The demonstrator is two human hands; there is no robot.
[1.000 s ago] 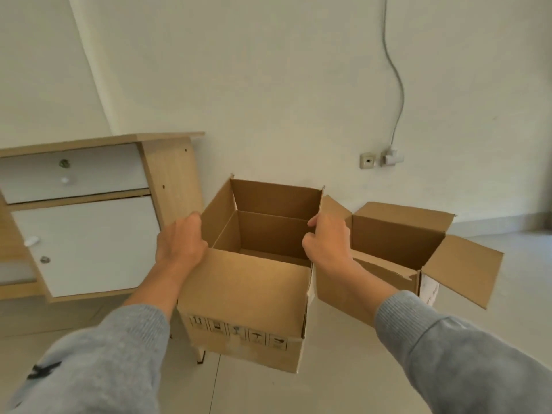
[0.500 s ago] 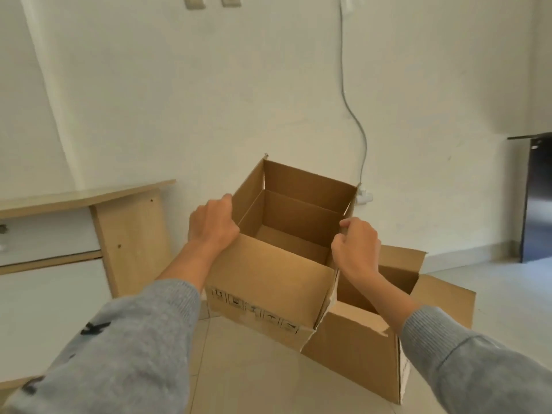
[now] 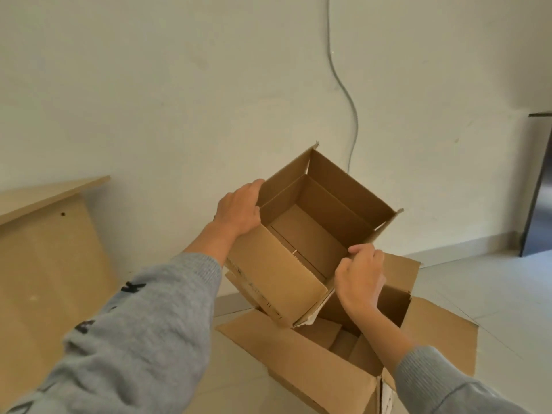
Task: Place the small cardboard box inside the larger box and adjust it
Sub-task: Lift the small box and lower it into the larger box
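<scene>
The small cardboard box (image 3: 277, 273) is open-topped and empty, tilted, and held in the air over the mouth of the larger box (image 3: 322, 372). My left hand (image 3: 239, 209) grips its left upper edge. My right hand (image 3: 360, 279) grips its near right corner. The larger box stands on the floor with its flaps spread open; the small box's lower corner hangs just above its opening. Part of the larger box's inside is hidden behind the small box and my right arm.
A wooden cabinet (image 3: 44, 234) stands at the left against the white wall. A grey cable (image 3: 349, 97) runs down the wall behind the boxes. A dark doorway (image 3: 537, 186) is at the far right. Pale floor tiles (image 3: 478, 279) lie around the larger box.
Both hands have carried the small box to the right, from beside the larger box to above its opening. The box is now more tilted.
</scene>
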